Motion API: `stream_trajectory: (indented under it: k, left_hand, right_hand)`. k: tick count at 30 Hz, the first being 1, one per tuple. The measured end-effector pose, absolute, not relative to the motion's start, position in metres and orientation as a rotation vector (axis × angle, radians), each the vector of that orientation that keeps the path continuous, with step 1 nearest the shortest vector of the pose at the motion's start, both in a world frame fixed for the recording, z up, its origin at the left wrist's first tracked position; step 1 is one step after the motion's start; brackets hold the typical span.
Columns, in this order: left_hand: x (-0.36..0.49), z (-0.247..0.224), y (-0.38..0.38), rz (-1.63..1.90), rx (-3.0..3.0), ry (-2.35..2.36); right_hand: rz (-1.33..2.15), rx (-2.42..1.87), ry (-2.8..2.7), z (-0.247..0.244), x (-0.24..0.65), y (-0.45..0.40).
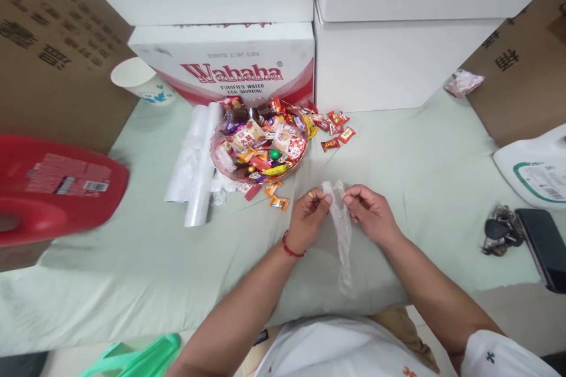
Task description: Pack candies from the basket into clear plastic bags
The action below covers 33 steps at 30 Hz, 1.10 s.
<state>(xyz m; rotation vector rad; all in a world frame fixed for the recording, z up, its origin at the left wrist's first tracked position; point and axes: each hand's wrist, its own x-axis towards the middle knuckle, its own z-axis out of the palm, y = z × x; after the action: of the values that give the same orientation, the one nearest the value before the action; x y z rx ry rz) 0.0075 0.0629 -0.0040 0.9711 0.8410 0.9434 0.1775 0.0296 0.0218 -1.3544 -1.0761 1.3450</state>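
A thin, clear plastic bag [342, 230] hangs down in a narrow, crumpled strip over the front part of the cloth-covered table. My left hand [309, 215], with a red band at the wrist, pinches its upper left edge. The upper right edge is pinched between the thumb and fingers of my right hand [369, 211]. Just beyond my left hand, a clear pinkish bowl [225, 168] is heaped with wrapped sweets and snacks. A few orange-wrapped sweets [278, 203] lie between the bowl and my left hand. More red-wrapped sweets [338, 129] are scattered right of the bowl.
Two plastic rolls [203, 171] lie left of the bowl. A paper cup [144, 82] and red jug [62, 188] stand farther left. White boxes [247, 65] line the back. On the right are a white bottle [537, 168], keys [502, 230] and a phone [543, 247].
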Motion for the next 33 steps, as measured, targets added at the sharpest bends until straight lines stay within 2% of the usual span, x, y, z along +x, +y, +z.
stream_trajectory:
  k: [5, 11, 21, 28, 33]
  left_hand:
    - [0.005, -0.004, 0.067, 0.906, 0.826, 0.822]
    - [0.010, -0.002, 0.063, 0.965, 0.928, 0.870]
    - [0.009, -0.001, 0.063, 0.888, 0.971, 0.936]
    - [0.010, -0.002, 0.059, 1.118, 1.126, 1.044]
    - [0.006, -0.002, 0.059, 1.000, 1.189, 1.010]
  right_hand:
    - [1.343, -1.367, -0.917, 0.017, 0.184, 0.035]
    - [1.482, -1.299, -0.968, 0.021, 0.181, 0.034]
    - [1.457, -1.422, -0.860, 0.021, 0.177, 0.036]
    - [1.239, -1.478, -0.992, 0.025, 0.174, 0.029]
    - [1.304, -1.431, -1.049, 0.025, 0.170, 0.026]
